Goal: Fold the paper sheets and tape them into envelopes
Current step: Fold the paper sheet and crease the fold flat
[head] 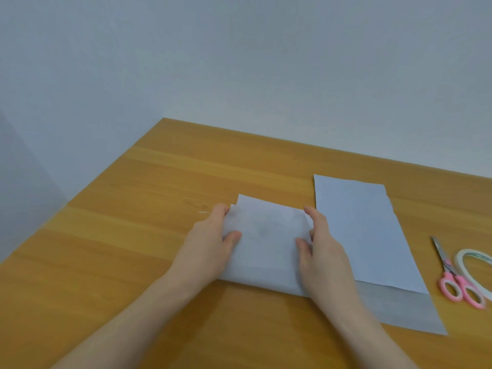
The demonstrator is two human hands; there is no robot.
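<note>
Left hand (210, 241) pinches the left edge of the folded sheet (266, 241): thumb on top, fingers curled round the edge near the far corner. Sheet lies mid-table (133, 235), straight in front of the person, its near part doubled up over itself with the fold line along the near edge. A strip of the lower layer sticks out past the flap at the far left corner, so the edges aren't lined up yet.

Right hand (322, 251) grips the right edge the same way, thumb on top and fingers wrapped round the side.

Progress, my read: early. First fold on the first sheet is in hand, probably squaring up the flap before creasing. No tape on it that I can see. Side folds or closing flap, taping, plus the whole second sheet all left.

Just right of the right hand: flat sheet (362, 235), unfolded, lying lengthwise away from the person. A greyer strip shows at its near end; can't tell if that's another sheet underneath or shadow.

Far right, near the frame edge: pink-handled scissors (452, 275), blades closed, pointing away. Tape roll (468, 265) touches or sits just beside them, partly cut off.

Nothing blocks the fold. The tape lies beyond the flat sheet, so the right hand has to reach across that sheet to get it.
</note>
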